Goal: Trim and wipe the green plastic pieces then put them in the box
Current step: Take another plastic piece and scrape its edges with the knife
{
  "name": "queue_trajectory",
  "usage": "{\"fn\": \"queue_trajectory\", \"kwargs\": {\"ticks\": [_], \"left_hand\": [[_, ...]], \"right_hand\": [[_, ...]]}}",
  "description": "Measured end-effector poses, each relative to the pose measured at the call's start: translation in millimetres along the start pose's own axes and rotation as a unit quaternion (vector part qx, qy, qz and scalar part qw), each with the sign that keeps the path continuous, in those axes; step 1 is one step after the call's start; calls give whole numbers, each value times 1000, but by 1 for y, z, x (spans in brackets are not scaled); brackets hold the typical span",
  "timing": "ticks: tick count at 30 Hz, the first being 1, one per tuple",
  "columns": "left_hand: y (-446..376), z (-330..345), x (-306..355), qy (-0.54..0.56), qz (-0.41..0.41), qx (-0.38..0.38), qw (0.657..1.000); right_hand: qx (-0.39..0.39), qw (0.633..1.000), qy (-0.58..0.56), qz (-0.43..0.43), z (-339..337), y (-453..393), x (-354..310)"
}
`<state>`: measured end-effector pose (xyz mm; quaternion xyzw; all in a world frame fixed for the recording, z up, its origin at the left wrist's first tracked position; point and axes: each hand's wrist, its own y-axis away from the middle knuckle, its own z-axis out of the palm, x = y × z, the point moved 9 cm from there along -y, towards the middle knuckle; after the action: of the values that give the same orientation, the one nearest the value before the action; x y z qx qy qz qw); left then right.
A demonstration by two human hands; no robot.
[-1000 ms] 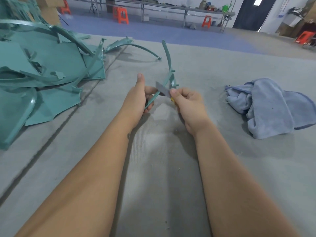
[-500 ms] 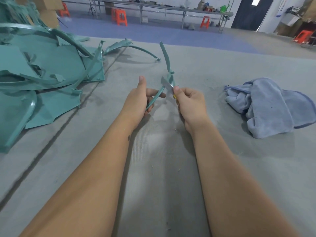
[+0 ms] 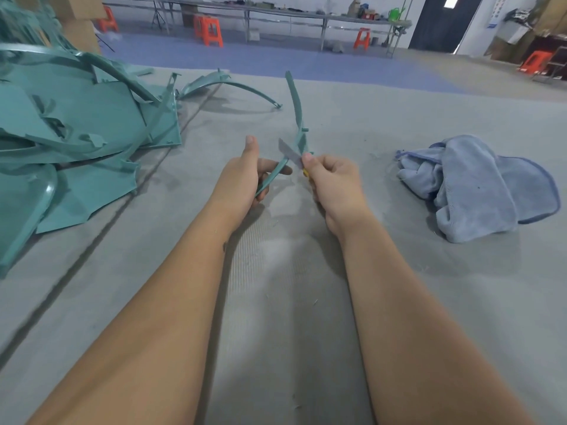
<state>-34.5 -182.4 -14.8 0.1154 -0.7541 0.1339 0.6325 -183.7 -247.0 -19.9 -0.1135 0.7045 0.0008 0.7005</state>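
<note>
A heap of green plastic pieces (image 3: 76,133) lies far left. The left hand (image 3: 242,176) grips a curved green strip (image 3: 296,118); the right hand (image 3: 334,185) pinches a blade (image 3: 290,153) against it. A blue cloth (image 3: 478,185) lies right.

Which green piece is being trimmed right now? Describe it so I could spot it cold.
Right of the big green pile, mid-table, the left hand grips a thin curved green strip. Unlike the arc lying flat nearby, it is raised, with the right hand holding a blade against it.
</note>
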Motion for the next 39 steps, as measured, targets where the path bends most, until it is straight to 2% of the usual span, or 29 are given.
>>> {"fn": "queue_trajectory", "kwargs": {"ticks": [6, 8, 11, 13, 17, 19, 22, 26, 33, 39], "left_hand": [[5, -2, 4, -15, 15, 0, 1000], [9, -1, 8, -3, 33, -14, 999], [12, 1, 13, -12, 51, -39, 998], [13, 4, 15, -38, 49, -62, 996], [18, 12, 14, -31, 12, -131, 991], [19, 13, 13, -51, 2, -140, 989], [14, 3, 14, -110, 9, -85, 990], [7, -10, 11, -124, 24, 7, 992], [8, -19, 14, -185, 91, 47, 977], [9, -23, 14, -195, 103, 41, 974]], "right_hand": [[134, 990, 14, 39, -19, -3, 7], [141, 989, -13, 40, -22, -2, 7], [110, 978, -169, 53, -22, 0, 9], [73, 971, -220, 56, -19, 2, 5], [-30, 988, -154, 18, -3, 7, -9], [-69, 989, -130, 4, 5, 10, -12], [-95, 989, -114, 8, 10, 12, -12], [-111, 993, -43, 2, 15, 15, -8], [-72, 997, 10, -5, 11, 12, -7], [-59, 998, 7, 4, 10, 11, -7]]}}
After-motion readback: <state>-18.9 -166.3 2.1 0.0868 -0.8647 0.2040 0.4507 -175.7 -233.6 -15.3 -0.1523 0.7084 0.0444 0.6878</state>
